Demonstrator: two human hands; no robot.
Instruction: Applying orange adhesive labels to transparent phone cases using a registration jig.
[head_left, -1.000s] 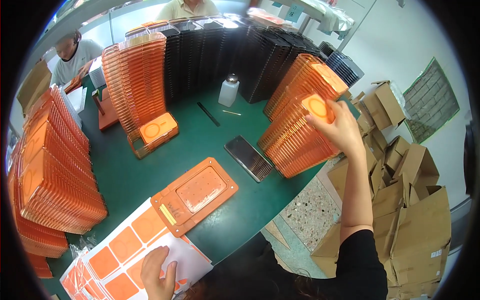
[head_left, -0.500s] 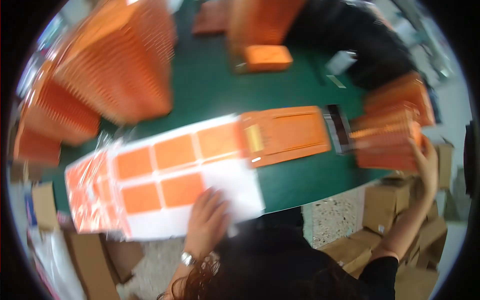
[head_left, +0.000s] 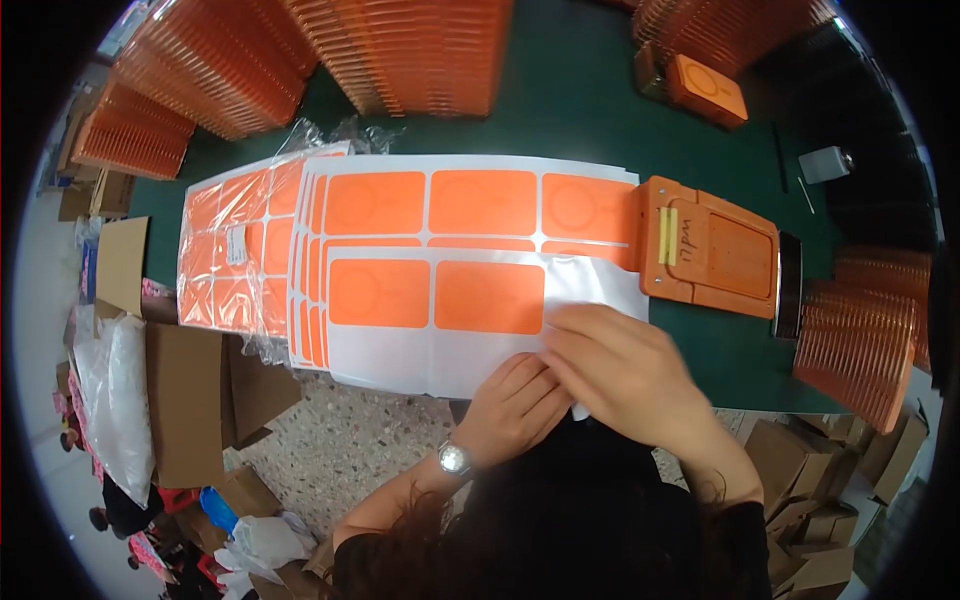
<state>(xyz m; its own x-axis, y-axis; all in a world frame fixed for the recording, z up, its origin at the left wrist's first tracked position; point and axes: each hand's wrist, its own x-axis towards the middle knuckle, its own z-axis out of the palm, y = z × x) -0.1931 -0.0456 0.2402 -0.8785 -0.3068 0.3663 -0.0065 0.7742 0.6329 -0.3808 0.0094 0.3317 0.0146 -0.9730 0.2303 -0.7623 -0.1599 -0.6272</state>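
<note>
Sticker sheet [head_left: 425,350], orange/wht, atop sim. sheets [head_left: 482,202] on worktop [head_left: 560,130]; L hand [head_left: 510,410] at its lower edge, fingers bent; R hand [head_left: 625,370] just beside its right-hand sticker [head_left: 488,298], half-curled; can't tell if either grip pinches anything.

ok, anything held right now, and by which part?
Can't tell: left hand and right hand meet over the near right part of the top sticker sheet, but blur and overlap hide any pinch.
</note>
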